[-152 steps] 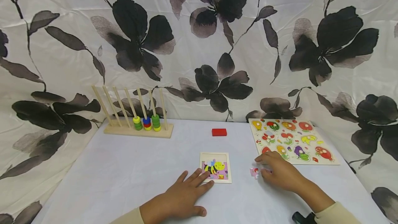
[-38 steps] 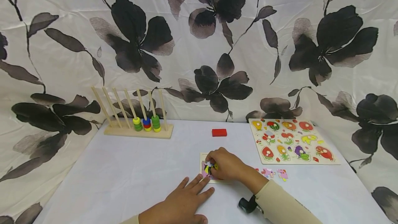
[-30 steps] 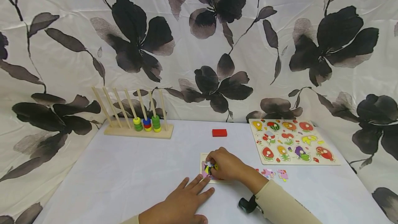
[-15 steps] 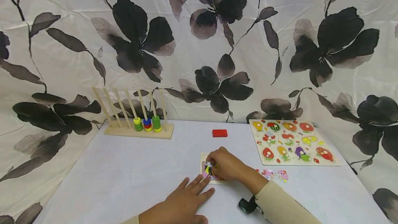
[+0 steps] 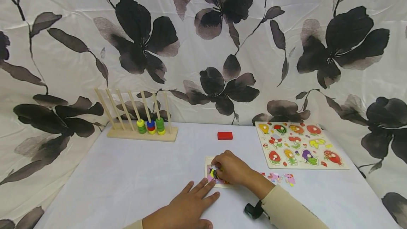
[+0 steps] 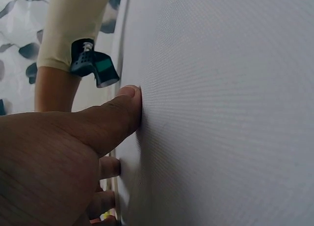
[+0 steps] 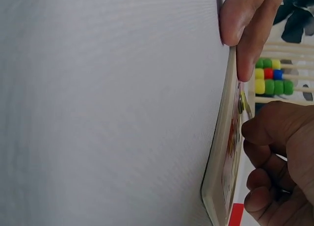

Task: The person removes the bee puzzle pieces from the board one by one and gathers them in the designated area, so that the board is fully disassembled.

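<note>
A small wooden jigsaw puzzle (image 5: 208,159) with a bee picture lies mid-table, partly covered by both hands. My left hand (image 5: 187,204) is spread flat, its fingertips on the puzzle's lower left edge. Over the picture, my right hand (image 5: 233,169) is bent down with thumb and index together. The right wrist view shows these fingers pinching a thin, tilted puzzle piece (image 7: 247,107) with yellow on it; the other fingers are curled. Loose pink puzzle pieces (image 5: 289,178) lie right of the puzzle, some partly behind the right forearm.
Back left stands a wooden peg abacus (image 5: 143,136) with coloured rings. A red block (image 5: 224,136) lies behind the puzzle. At the right is a fruit peg board (image 5: 305,165). A black wrist camera (image 5: 253,210) juts from the right sleeve. Floral cloth (image 5: 222,45) hangs behind the table.
Since the earliest frame, my right hand has moved left from the loose pieces to the bee puzzle. Over the last second both hands have stayed nearly still.
</note>
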Demonstrator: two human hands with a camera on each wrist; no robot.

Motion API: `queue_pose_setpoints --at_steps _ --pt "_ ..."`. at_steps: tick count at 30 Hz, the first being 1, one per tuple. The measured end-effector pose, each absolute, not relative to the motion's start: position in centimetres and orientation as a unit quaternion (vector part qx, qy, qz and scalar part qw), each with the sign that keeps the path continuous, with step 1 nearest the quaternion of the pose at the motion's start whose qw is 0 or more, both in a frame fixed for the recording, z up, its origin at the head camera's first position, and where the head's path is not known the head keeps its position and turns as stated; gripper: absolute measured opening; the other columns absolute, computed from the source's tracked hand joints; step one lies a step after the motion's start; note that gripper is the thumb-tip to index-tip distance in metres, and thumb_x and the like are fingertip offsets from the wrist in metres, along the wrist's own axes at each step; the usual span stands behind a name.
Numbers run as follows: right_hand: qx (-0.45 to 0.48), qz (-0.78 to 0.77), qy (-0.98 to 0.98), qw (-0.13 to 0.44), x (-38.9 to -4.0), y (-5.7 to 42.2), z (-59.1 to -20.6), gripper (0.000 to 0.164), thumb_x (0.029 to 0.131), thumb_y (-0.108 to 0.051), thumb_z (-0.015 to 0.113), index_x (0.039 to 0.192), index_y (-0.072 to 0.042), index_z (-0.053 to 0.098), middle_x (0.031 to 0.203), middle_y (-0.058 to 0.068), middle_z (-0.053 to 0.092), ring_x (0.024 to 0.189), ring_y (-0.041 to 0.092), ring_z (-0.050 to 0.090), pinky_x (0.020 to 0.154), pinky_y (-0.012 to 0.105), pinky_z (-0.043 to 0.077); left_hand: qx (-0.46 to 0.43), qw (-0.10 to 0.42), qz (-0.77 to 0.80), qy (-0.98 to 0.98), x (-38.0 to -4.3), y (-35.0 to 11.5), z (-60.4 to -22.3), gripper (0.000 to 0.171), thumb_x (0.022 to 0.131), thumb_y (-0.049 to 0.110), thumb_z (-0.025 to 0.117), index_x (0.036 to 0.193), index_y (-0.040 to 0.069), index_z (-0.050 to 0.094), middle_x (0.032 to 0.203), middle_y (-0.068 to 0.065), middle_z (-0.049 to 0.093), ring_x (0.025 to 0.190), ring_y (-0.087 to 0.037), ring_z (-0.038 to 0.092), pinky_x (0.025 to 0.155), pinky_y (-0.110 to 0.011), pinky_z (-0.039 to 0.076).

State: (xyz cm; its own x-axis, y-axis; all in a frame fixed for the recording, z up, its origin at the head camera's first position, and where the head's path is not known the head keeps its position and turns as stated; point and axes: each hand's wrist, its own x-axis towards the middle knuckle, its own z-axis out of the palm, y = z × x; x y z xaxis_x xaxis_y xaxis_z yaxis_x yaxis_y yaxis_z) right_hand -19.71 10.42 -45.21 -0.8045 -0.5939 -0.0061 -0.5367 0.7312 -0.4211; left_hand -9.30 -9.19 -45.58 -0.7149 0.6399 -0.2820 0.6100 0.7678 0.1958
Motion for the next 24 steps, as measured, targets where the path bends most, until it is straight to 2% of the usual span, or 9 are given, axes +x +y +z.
queue_pose_setpoints --at_steps 11,24 --pt "-0.286 -0.210 0.935 0.020 -19.5 11.2 -45.1 0.025 0.091 -0.016 0.076 0.115 -0.013 0.074 0.095 -0.008 0.066 0.094 0.010 0.055 0.082 0.030 0.055 0.342 0.158 0.049 0.925 -9.1 -9.3 -45.5 0.084 0.087 0.069 0.063 0.159 0.030 0.040 0.169 -0.002 0.021 0.155 -0.026 0.017 0.115 -0.061 0.029" --pt "-0.271 -0.196 0.942 0.002 -18.7 13.8 -45.1 0.025 0.090 -0.014 0.077 0.115 -0.015 0.074 0.094 -0.009 0.065 0.091 0.009 0.056 0.075 0.031 0.054 0.330 0.167 0.043 0.928 -9.2 -9.0 -45.7 0.084 0.086 0.070 0.064 0.158 0.032 0.041 0.169 0.000 0.021 0.156 -0.024 0.016 0.116 -0.060 0.028"
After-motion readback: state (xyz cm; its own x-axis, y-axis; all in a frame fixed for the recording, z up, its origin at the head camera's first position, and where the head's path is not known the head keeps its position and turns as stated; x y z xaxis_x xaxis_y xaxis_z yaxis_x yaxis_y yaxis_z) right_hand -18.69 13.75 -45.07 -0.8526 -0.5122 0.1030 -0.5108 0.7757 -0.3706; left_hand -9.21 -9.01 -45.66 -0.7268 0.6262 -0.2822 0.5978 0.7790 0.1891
